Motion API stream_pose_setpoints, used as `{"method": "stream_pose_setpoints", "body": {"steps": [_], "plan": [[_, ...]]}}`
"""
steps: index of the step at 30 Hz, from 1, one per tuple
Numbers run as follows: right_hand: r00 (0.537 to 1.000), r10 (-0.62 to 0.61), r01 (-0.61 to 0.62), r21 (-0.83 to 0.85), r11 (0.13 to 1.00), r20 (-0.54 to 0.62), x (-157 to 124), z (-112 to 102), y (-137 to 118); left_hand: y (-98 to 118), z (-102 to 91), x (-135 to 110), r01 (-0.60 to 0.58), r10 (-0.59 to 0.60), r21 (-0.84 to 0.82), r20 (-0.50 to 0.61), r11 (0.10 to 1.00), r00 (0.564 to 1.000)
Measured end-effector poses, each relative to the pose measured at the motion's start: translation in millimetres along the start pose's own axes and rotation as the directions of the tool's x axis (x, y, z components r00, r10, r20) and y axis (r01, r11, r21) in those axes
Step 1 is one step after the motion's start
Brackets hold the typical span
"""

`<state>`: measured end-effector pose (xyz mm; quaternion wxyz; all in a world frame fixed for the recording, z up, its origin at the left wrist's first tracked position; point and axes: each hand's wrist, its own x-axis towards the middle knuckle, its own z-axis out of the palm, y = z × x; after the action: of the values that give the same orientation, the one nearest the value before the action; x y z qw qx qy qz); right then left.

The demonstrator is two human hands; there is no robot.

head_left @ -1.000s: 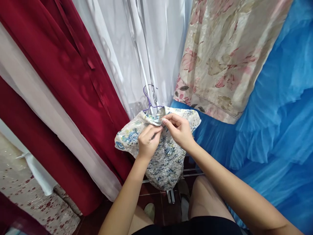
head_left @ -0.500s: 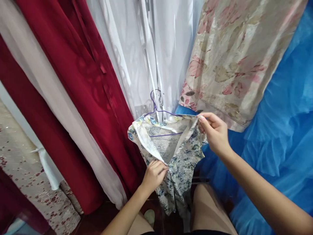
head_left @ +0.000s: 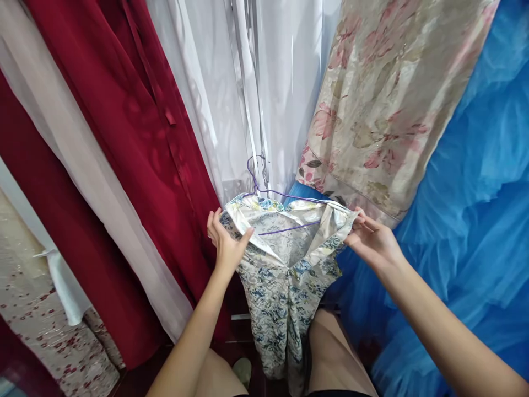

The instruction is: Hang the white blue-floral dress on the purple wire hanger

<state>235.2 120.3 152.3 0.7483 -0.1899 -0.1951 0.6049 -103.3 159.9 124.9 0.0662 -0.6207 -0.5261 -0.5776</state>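
Note:
A sleeveless dress with a blue, yellow and cream floral print hangs on a thin purple hanger, its neckline spread open toward me. The hanger's lower bar shows through the neck opening. My left hand grips the dress at its left shoulder, thumb on the front and fingers around the outer edge. At the opposite shoulder, my right hand pinches the fabric edge between thumb and fingers. Below the neckline the dress falls in folds between my legs.
White gowns hang straight behind the dress. Deep red gowns and a pale pink one are on the left. On the right are a beige gown with pink flowers and ruffled blue tulle. Dark floor shows below.
My left hand has moved from the bottom of the neckline up to the left shoulder. My right hand has shifted slightly right and down, and the neckline is stretched wider.

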Motion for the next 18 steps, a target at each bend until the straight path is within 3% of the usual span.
{"method": "stream_pose_setpoints", "body": {"steps": [4, 8, 14, 18], "plan": [[0.999, 0.048, -0.049, 0.164, 0.985, 0.011, -1, -8, 6, -36, 0.7, 35, 0.238, -0.238, 0.018, 0.142, 0.971, 0.961], [0.996, 0.089, -0.088, 0.181, 0.979, 0.002, -1, -25, 15, -66, -0.4, 39, 0.235, -0.195, -0.129, 0.262, 0.963, 0.945], [0.982, 0.183, -0.189, 0.127, 0.974, 0.053, -7, -46, 37, -68, -4.0, 25, 0.264, -0.247, -0.296, 0.095, 0.918, 0.964], [0.966, 0.257, -0.254, 0.128, 0.959, -0.009, -17, -53, 50, -67, -7.2, 26, 0.362, -0.396, -0.475, 0.03, 0.802, 0.918]]}}
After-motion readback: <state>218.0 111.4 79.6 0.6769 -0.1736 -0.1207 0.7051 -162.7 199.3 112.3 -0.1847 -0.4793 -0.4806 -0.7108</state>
